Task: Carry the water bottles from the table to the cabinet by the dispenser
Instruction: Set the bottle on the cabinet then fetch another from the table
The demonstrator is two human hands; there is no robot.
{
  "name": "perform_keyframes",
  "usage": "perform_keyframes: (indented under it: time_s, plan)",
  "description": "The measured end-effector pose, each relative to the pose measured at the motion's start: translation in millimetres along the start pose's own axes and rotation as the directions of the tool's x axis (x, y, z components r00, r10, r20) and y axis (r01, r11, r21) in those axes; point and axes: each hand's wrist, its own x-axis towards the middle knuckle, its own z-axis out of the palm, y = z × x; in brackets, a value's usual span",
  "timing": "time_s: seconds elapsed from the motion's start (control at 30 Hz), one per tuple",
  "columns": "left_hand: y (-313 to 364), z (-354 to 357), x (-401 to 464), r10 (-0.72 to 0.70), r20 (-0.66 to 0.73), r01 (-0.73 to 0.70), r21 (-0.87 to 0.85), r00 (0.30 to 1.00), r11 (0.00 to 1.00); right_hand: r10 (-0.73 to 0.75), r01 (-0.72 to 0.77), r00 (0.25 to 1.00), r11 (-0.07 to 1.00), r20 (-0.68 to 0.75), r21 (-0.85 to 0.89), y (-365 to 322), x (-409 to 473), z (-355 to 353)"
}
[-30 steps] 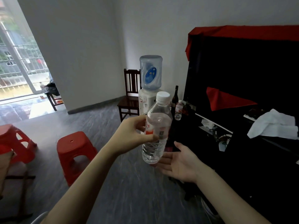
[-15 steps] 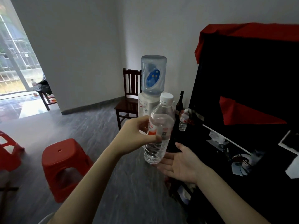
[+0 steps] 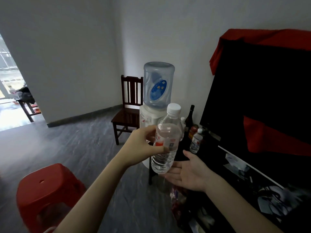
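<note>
My left hand (image 3: pixel 143 145) grips a clear water bottle (image 3: pixel 166 142) with a white cap and red label, held upright in front of me. Just under and to the right of the bottle's base, my right hand (image 3: pixel 188 174) lies open, palm up. Straight ahead stands the white water dispenser (image 3: pixel 149 116) with a blue jug (image 3: pixel 158 84) on top. To its right, a second small water bottle (image 3: pixel 195 142) stands on the dark cabinet (image 3: pixel 210 148), beside a dark glass bottle (image 3: pixel 190 116).
A dark wooden chair (image 3: pixel 127 113) sits left of the dispenser. A red plastic stool (image 3: pixel 48 190) is on the grey floor at lower left. A large black screen (image 3: pixel 260 98) draped with red cloth fills the right side. A doorway opens at far left.
I have moved closer to the dispenser and cabinet, which now look larger. The stools have slid down and left out of view. My hands keep the same hold around the bottle.
</note>
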Motion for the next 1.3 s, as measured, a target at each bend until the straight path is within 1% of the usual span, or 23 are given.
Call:
perform_keyframes:
  time_s: [0.2, 0.37, 0.5, 0.73, 0.93, 1.07, 1.13, 1.23, 1.3]
  plan:
    - [-40, -14, 41, -0.042, -0.016, 0.042, 0.002, 0.999, 0.999, 0.045, -0.045, 0.999, 0.999, 0.001, -0.003, -32, 52, 5]
    - [-72, -20, 86, -0.073, 0.003, 0.073, -0.004, 0.997, 0.997, 0.063, -0.063, 0.998, 0.998, 0.017, 0.005, -66, 97, -1]
    - [-97, -20, 139, -0.087, 0.037, 0.087, -0.004, 0.996, 0.996, 0.069, -0.069, 0.997, 0.998, 0.037, 0.006, -105, 139, -11]
    - [-137, -4, 249, -0.111, 0.132, 0.106, 0.046, 0.985, 0.993, 0.040, -0.040, 0.999, 0.991, 0.000, 0.126, -170, 207, -45]
    - [-162, 27, 317, -0.121, 0.235, 0.117, 0.031, 0.965, 0.993, 0.021, -0.002, 0.997, 0.972, -0.080, 0.236, -204, 227, -81]
    - [-171, 63, 358, -0.087, 0.335, 0.091, 0.004, 0.938, 0.996, -0.002, 0.059, 0.985, 0.944, -0.175, 0.324, -215, 225, -116]
    - [-176, 85, 376, -0.055, 0.405, 0.063, -0.007, 0.913, 0.998, -0.011, 0.095, 0.974, 0.927, -0.227, 0.362, -216, 225, -136]
    - [-181, 120, 401, 0.010, 0.533, 0.003, -0.024, 0.846, 1.000, -0.010, 0.152, 0.947, 0.896, -0.322, 0.417, -213, 223, -160]
    - [-182, 143, 415, 0.067, 0.612, -0.052, -0.042, 0.788, 0.998, -0.001, 0.198, 0.920, 0.864, -0.392, 0.463, -208, 219, -172]
